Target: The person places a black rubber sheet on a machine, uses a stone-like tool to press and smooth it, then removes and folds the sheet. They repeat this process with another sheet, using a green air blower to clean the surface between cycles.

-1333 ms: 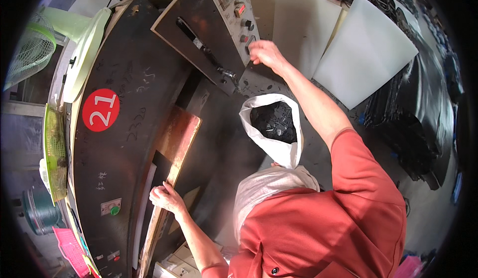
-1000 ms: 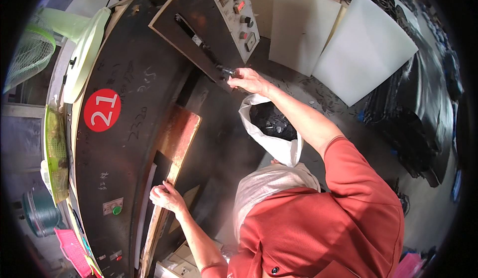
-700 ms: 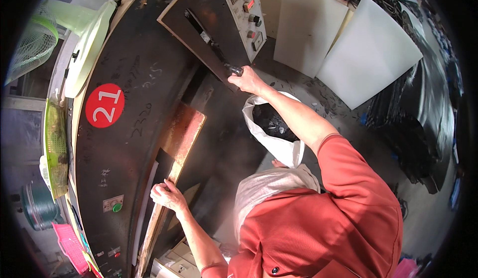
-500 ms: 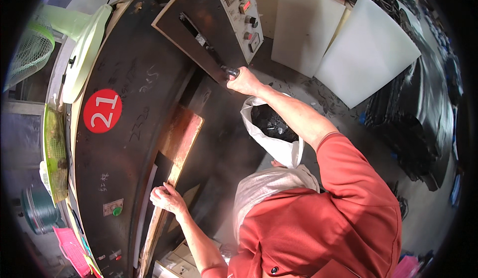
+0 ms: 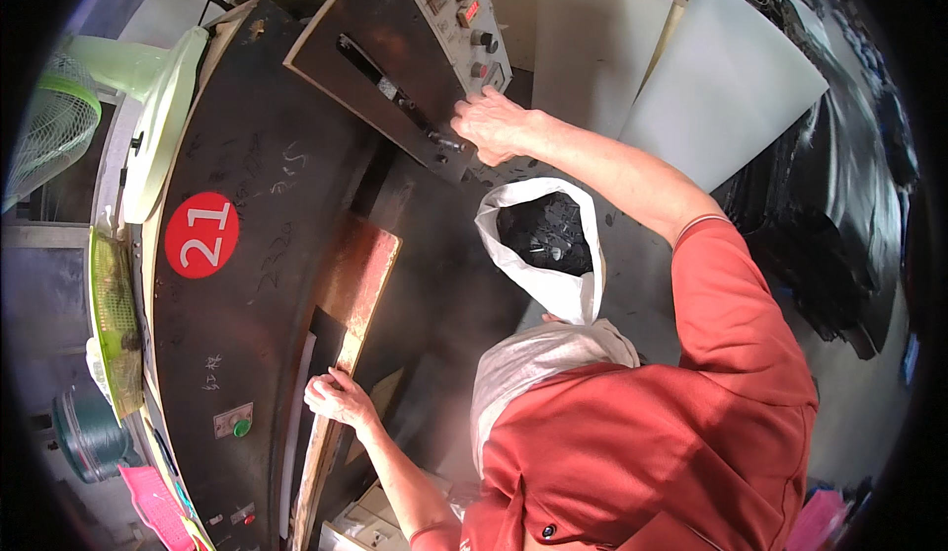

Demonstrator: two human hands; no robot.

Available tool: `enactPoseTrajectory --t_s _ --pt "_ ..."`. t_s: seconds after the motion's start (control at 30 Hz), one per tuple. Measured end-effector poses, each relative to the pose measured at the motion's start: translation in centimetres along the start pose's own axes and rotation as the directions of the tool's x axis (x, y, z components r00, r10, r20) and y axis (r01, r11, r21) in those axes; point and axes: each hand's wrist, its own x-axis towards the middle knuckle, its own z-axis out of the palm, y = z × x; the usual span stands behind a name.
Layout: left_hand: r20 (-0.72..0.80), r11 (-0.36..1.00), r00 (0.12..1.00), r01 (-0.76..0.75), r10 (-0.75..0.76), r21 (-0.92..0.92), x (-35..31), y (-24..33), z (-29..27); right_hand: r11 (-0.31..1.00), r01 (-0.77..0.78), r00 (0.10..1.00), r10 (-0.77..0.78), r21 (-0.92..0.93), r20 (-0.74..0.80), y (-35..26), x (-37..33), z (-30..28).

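My left hand (image 5: 341, 398) is closed over the edge of a worn wooden board (image 5: 370, 270) that sits along the front of a large dark machine (image 5: 242, 324). My right hand (image 5: 491, 124) is at the machine's control panel (image 5: 449, 8), its fingers loosely bent and apart, with one reaching to the panel's lower end. Just left of this hand is the black lever handle (image 5: 449, 143), sticking out of a slot in the dark side plate (image 5: 365, 42). The hand appears to be off the handle. Whether a fingertip touches a switch, I cannot tell.
Below my right arm stands a white sack (image 5: 543, 289) with black scraps (image 5: 545, 235) in it. White sheets (image 5: 726, 87) lean at the back right, beside stacked black sheets (image 5: 820, 215). At left are a green fan (image 5: 163, 126), a green basket (image 5: 117, 324) and a pink basket (image 5: 153, 502).
My right hand has left the lever handle and moved up to the control panel. The left hand stays on the board. The view has shifted slightly.
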Motion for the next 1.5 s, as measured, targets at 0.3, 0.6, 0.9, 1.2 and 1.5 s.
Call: enactPoseTrajectory --t_s 0.3,0.6,0.9,1.2,1.5 --pt "0.013 1.0 1.0 0.007 -0.007 -0.004 0.0 -0.1 0.0 0.702 -0.184 0.981 0.169 0.688 0.09 0.1 0.4 4.7" --pt "0.014 0.999 0.999 -0.033 0.033 -0.036 0.5 0.1 -0.5 0.418 -0.273 0.748 0.659 0.866 -0.082 -4.8 1.6 9.5" --pt "0.157 0.968 0.966 -0.176 0.205 -0.179 2.5 -1.0 -1.1 0.194 -0.289 0.595 0.804 0.937 0.017 -6.5 2.0 9.5" --pt "0.177 0.97 0.969 -0.139 0.175 -0.202 2.0 -1.1 -0.9 -0.119 -0.001 0.508 0.855 0.993 0.103 -9.2 2.5 9.9" --pt "0.183 0.979 0.972 -0.116 0.146 -0.166 1.9 -1.1 -0.7 -0.215 0.231 0.511 0.857 0.949 0.07 -0.4 -0.9 7.0"
